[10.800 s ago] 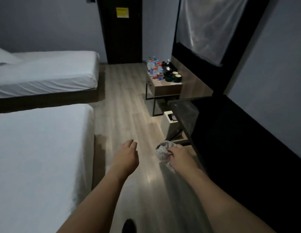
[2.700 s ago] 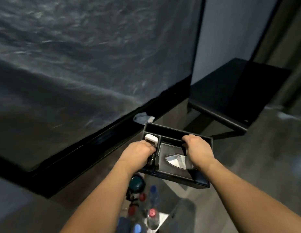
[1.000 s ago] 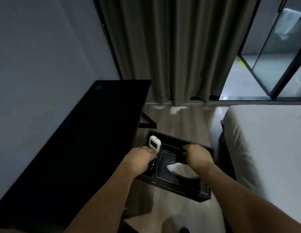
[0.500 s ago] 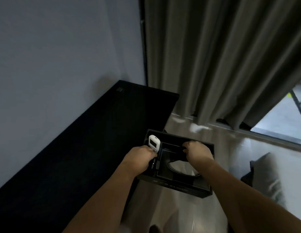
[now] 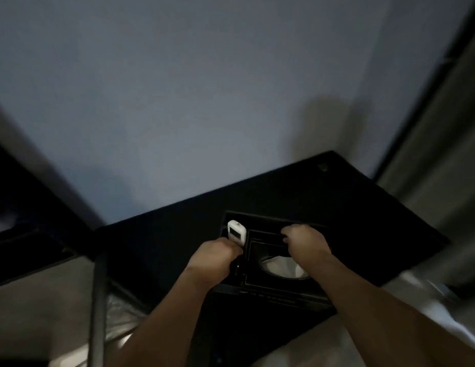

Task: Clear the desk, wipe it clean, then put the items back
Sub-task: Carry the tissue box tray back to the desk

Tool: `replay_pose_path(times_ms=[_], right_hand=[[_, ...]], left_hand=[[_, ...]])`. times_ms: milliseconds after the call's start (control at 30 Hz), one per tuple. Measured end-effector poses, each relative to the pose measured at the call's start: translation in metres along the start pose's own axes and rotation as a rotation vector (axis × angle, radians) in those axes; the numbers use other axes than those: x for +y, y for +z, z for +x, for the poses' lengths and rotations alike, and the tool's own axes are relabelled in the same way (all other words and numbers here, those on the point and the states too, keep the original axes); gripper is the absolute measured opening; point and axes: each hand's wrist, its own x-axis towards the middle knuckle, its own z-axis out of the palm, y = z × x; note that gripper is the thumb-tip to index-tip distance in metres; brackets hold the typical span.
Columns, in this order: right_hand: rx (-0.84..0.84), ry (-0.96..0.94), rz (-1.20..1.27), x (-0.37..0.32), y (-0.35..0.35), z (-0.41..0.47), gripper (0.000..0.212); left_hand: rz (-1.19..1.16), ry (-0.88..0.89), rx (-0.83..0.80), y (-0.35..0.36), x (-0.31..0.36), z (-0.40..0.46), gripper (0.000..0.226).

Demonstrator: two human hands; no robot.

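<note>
Over the black table [image 5: 178,239], left hand [image 5: 215,256] and right hand [image 5: 305,241] each grip the black organizer tray [image 5: 271,290], fingers curled on its dividers, probably to keep it level while setting it down.

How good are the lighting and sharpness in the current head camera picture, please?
Head view: the room is dim, so the black tray nearly merges with the black desk; only the white remote and the tissue stand out; both hands are fairly sharp, the edges motion-blurred; a soft shadow falls on the wall.
</note>
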Motion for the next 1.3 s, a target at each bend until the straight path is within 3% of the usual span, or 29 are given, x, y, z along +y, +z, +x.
replay_pose_path(times_ms=[233, 333, 500, 867, 1033, 1300], right_hand=[[-0.056, -0.339, -0.054, -0.122, 0.010, 0.087, 0.017], [-0.098, -0.413, -0.071, -0.173, 0.026, 0.114, 0.016], [-0.165, -0.492, -0.064, -0.247, 0.057, 0.157, 0.020], [-0.227, -0.585, -0.171, -0.348, 0.118, 0.267, 0.013], [-0.160, -0.600, -0.182, -0.368, 0.127, 0.306, 0.023], [-0.023, -0.595, -0.127, -0.379, 0.130, 0.324, 0.016]], left_hand=[[-0.030, -0.344, 0.049, -0.006, -0.091, -0.063, 0.042], [-0.043, -0.422, 0.041, -0.005, -0.129, -0.085, 0.030], [-0.095, -0.518, 0.009, 0.008, -0.200, -0.109, 0.035], [-0.217, -0.633, -0.023, 0.057, -0.331, -0.102, 0.037], [-0.228, -0.633, 0.012, 0.063, -0.373, -0.085, 0.039], [-0.162, -0.613, 0.056, 0.060, -0.402, -0.072, 0.039]])
